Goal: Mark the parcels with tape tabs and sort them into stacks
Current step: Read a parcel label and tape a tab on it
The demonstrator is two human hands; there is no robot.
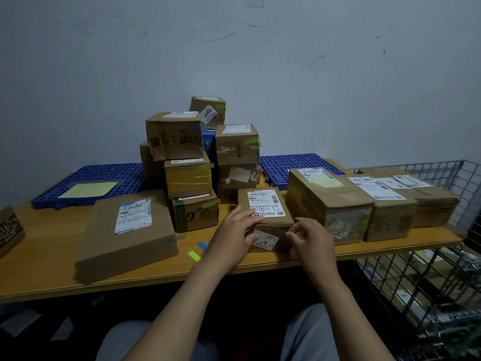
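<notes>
Head view: left hand (233,231) flat, fingers spread on small parcel (265,217) near desk (52,277) front edge; nothing gripped. Right hand (311,237) fingers curled at parcel's front right corner; cannot tell if pinching anything. Two loose tape tabs, blue (202,245) and green (194,255), beside flat parcel (125,235). Stack (187,162) behind: about eight boxes, rear ones partly hidden. Left-edge box cut off.

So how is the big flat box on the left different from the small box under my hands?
The flat box is wider and lower; the small box is more compact. The flat box carries a blue tape tab on its near edge, while no tab shows on the small box. Nobody touches the flat box; the left hand rests on the small one, the right hand beside it. Both are brown cardboard with white labels.
</notes>
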